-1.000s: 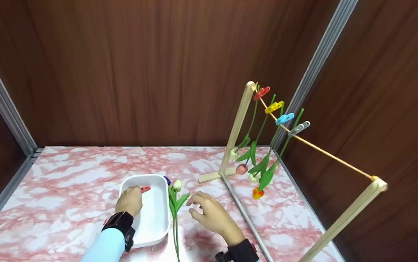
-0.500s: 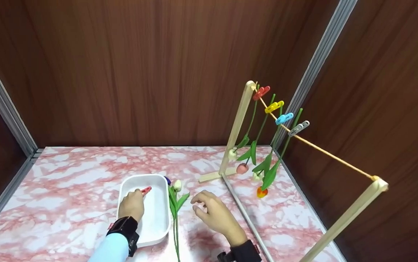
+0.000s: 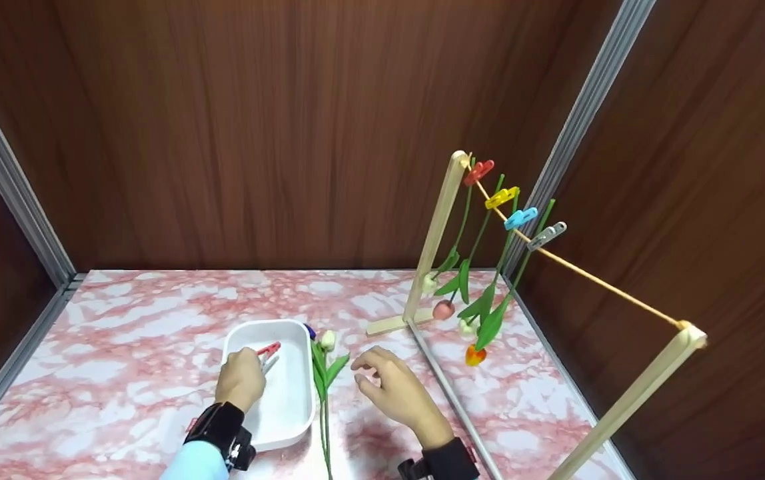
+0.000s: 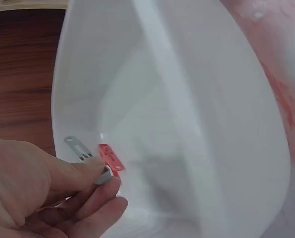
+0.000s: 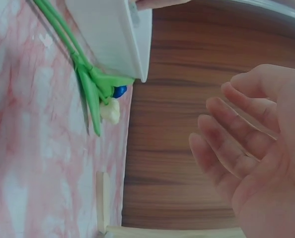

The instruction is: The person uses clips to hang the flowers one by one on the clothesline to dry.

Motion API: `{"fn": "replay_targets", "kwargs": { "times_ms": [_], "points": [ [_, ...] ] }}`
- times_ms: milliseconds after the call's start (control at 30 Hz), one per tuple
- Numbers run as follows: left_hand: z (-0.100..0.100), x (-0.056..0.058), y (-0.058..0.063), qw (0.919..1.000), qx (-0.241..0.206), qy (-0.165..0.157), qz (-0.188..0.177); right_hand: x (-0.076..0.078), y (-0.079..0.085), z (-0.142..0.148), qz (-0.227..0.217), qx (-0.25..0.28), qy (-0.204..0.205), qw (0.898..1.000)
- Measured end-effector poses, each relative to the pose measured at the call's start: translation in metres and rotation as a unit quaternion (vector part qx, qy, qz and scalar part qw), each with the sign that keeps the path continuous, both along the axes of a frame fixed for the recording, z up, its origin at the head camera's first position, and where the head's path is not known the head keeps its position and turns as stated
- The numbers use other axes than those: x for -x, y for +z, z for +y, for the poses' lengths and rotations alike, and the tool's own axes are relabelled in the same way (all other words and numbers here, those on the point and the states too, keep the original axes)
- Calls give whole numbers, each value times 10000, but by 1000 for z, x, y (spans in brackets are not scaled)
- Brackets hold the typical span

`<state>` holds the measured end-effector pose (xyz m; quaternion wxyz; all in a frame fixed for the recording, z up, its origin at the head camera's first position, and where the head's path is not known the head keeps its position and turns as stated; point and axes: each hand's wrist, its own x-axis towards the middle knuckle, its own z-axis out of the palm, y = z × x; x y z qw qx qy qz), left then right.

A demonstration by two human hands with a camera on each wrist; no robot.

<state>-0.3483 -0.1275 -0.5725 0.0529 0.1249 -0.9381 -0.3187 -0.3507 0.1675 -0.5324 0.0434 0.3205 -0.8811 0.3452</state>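
Observation:
My left hand (image 3: pixel 241 380) is inside the white plastic bin (image 3: pixel 312 393). Thumb and fingers pinch a grey clothespin (image 4: pixel 77 146), as the left wrist view shows. Right beside it in the bin lies a red clothespin (image 4: pixel 111 157); the fingertips cover part of it. To the right of the bin, my right hand (image 3: pixel 396 393) hovers over the table, fingers loosely bent and nothing in them. Closest to it are two artificial tulips with long green stems, one a white tulip (image 3: pixel 328 341), the other a blue tulip (image 5: pixel 119 91) partly hidden by the bin.
On the right stands a wooden rack (image 3: pixel 437 233) with a thin rod (image 3: pixel 609 287). Hanging upside down from it are several tulips, held by a red clothespin (image 3: pixel 478 173), a yellow one, a blue one and a grey one. Brown panels enclose the marbled table (image 3: pixel 156 320).
The grey clothespin has come into view in my left fingers, below the red one. My right hand has shifted slightly right, away from the tulips.

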Motion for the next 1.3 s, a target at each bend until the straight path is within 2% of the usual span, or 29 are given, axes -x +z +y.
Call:
{"fn": "replay_targets", "kwargs": {
  "times_ms": [133,267,367,533,600,733,867,1000,1100,1167,1200,1233,1300],
  "points": [
    [8,-8,16,9976,-559,-37,416,3,7,-8,3,234,117,9997],
    [18,-14,25,9885,-1030,-163,1097,8,14,-18,-410,706,190,9965],
    [30,-21,35,9771,-1541,-298,1439,10,19,-26,-837,1111,101,9902],
    [52,-32,52,9545,-2415,-554,1658,10,24,-37,-1323,1542,33,9791],
    [60,-37,56,9484,-2616,-605,1689,9,25,-41,-1472,1692,70,9745],
    [68,-44,61,9435,-2737,-697,1730,6,29,-48,-1685,2033,181,9643],
    [72,-51,60,9380,-2846,-825,1797,3,31,-52,-1789,2297,178,9565],
    [74,-56,57,9341,-2946,-952,1777,0,31,-53,-1739,2463,123,9534],
    [71,-58,62,9401,-2883,-649,1697,-3,32,-52,-1602,2582,71,9527],
    [68,-59,70,9395,-3026,-307,1578,-5,33,-51,-1585,2716,59,9493],
    [66,-58,74,9357,-3174,-180,1530,-6,34,-51,-1590,2783,78,9472],
    [64,-57,78,9285,-3396,-120,1494,-7,35,-51,-1611,2848,106,9449],
    [63,-55,87,9137,-3808,-161,1412,-9,36,-50,-1713,2970,169,9392]
  ]
}}
